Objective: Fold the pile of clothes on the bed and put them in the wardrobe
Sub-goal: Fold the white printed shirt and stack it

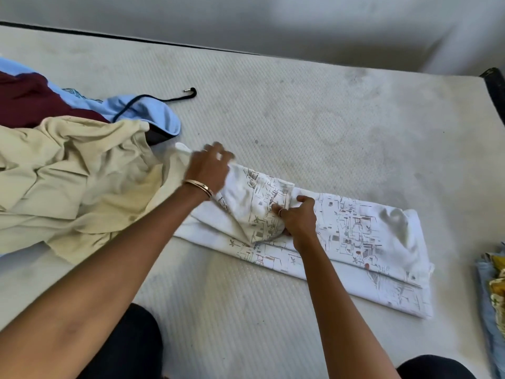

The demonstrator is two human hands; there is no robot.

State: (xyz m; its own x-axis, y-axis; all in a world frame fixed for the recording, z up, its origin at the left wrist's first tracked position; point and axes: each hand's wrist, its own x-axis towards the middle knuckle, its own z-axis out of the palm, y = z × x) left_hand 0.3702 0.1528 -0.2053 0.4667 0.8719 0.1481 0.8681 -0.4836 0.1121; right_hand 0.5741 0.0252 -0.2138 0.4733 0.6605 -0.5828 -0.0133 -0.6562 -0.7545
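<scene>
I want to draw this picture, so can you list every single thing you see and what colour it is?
Printed garment: one, white with line drawings, partly folded, middle of mattress.
Beige garment: one, crumpled, left.
Maroon garment: one, far left.
Light blue hoodie: one, black drawstring, behind the beige one.
Folded stack: one, blue and yellow, right edge.
Mattress: one, off-white.
Left hand: bangle, on the garment's left end.
Right hand: pinching the fold.

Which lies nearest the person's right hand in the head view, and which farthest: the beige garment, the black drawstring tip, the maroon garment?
From the right hand:
1. Beige garment, left of it.
2. Black drawstring tip, up-left on the mattress.
3. Maroon garment, far left.
</scene>
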